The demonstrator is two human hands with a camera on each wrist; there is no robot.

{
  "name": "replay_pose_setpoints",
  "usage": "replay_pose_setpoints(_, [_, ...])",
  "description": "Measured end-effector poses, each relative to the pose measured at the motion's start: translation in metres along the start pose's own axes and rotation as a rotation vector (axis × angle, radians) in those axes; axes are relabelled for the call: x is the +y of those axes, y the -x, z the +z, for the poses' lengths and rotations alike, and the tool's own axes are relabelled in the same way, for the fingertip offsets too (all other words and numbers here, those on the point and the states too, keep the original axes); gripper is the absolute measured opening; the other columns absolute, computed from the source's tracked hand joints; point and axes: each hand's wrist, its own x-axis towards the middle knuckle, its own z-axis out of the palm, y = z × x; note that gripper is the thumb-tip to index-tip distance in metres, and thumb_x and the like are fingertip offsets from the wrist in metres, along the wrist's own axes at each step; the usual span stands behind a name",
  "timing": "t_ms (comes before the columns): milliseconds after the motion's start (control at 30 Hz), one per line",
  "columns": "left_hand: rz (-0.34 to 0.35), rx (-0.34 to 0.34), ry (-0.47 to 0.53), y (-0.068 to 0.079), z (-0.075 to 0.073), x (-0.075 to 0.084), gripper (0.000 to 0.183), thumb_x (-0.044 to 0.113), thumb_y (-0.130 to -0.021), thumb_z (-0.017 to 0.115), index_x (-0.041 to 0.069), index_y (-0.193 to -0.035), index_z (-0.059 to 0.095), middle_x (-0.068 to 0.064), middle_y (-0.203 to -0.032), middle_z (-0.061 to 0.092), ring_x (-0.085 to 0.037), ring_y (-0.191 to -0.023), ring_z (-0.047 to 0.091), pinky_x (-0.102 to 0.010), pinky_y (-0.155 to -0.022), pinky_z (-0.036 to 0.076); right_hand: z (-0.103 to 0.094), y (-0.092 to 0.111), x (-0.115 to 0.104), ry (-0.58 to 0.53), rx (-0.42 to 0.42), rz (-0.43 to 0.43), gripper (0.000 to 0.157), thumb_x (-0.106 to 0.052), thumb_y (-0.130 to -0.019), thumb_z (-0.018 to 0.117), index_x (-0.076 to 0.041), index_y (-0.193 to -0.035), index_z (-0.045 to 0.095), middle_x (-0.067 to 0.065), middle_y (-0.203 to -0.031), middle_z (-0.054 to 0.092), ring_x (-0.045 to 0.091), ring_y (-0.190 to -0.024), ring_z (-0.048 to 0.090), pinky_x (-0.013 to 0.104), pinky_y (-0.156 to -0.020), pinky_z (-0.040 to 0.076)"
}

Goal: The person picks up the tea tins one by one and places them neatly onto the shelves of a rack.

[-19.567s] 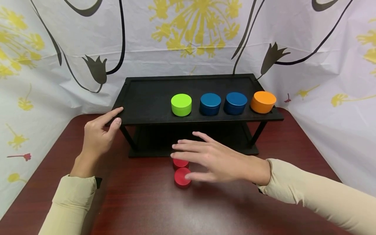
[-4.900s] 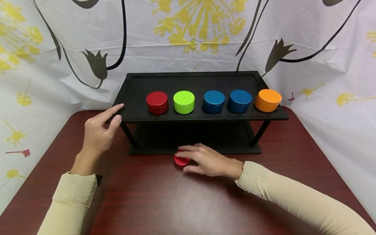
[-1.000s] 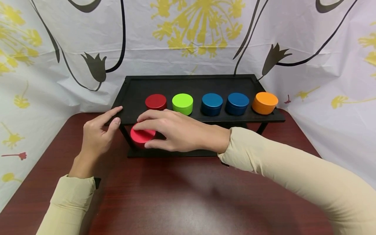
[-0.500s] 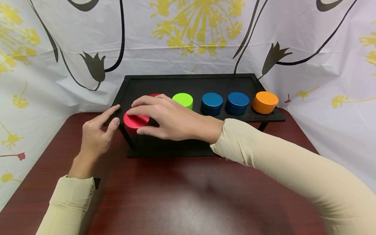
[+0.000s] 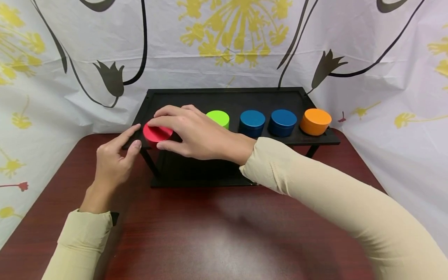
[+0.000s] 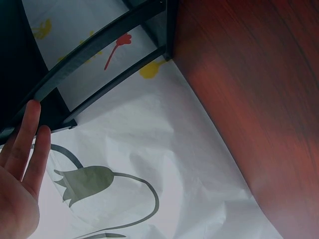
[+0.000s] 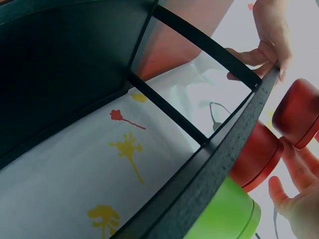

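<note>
My right hand (image 5: 201,134) grips a round red tin (image 5: 157,134) by its sides, fingers at the far side and thumb in front, over the left front of the black two-tier shelf (image 5: 224,99). In the right wrist view the held tin (image 7: 299,112) is tilted, with a gap between it and the shelf's edge. A second red tin (image 7: 256,157) sits on the shelf beside it; the right hand hides it in the head view. My left hand (image 5: 113,161) rests at the shelf's left front corner, its straight fingers (image 6: 31,124) touching the side.
Along the top tier, rightward, stand a lime green tin (image 5: 217,118), a lighter blue tin (image 5: 252,123), a darker blue tin (image 5: 282,123) and an orange tin (image 5: 315,122) near the right edge. A dark red wooden table (image 5: 196,233) lies beneath. A patterned white sheet (image 5: 224,70) hangs behind.
Two red tins were on the table earlier; one was set left of the green tin. Over the last second my right hand has raised the other from before the shelf to its left front. Left hand unmoved.
</note>
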Motion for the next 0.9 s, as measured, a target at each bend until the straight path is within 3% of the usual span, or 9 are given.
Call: replay_pose_setpoints(900, [0.006,0.014,0.003,0.0,0.0,0.0,0.041,0.029,-0.095,0.06,0.006,-0.126,0.069,-0.013,-0.117,0.071,-0.033,-0.094,0.068,-0.006,-0.091,0.036,0.014,-0.025,-0.001,0.114,-0.033,0.127,0.044,-0.037,-0.096,0.064,-0.017,-0.135,0.063,-0.001,-0.132,0.059,0.009,-0.121,0.05,0.038,-0.107,0.029])
